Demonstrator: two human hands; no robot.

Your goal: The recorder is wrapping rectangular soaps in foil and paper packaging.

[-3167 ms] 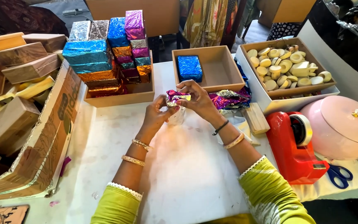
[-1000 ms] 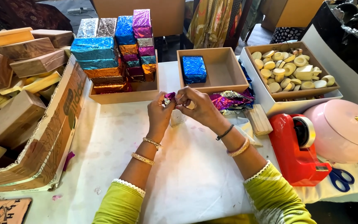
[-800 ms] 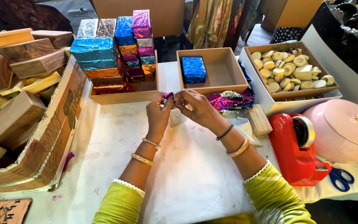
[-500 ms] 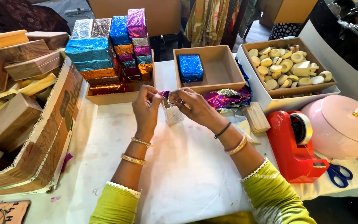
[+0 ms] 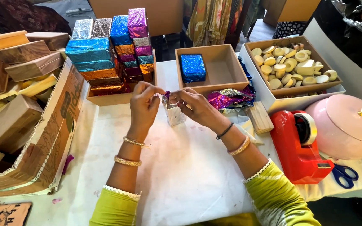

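Both forearms stretched forward over the white worktop (image 5: pixel 189 167), wrists bent inward, gold bangles on each. Left hand (image 5: pixel 144 104) and right hand (image 5: pixel 191 104) facing each other, fingertips pinched closed on the top edge of a small foil-wrapped block (image 5: pixel 174 113), silver with a purple corner (exact fold hidden by the fingers). Block upright between the 2 hands, its base touching the worktop.

Just behind the hands: a shallow wooden tray (image 5: pixel 118 97) stacked with foil-wrapped blocks (image 5: pixel 105 50) in blue, silver, copper and purple, crinkled and shiny. Beside it, an open brown box (image 5: pixel 227 71) holding 1 blue foil block (image 5: pixel 192 67). Loose purple foil sheets (image 5: pixel 231 98) near the right hand. Far right, a red tape dispenser (image 5: pixel 296 146), a smooth pink round lid (image 5: pixel 346 127), blue-handled scissors (image 5: pixel 344 173), and a box of pale round soaps (image 5: pixel 292 62). Left, a cardboard carton (image 5: pixel 42 138) of plain rectangular bars.
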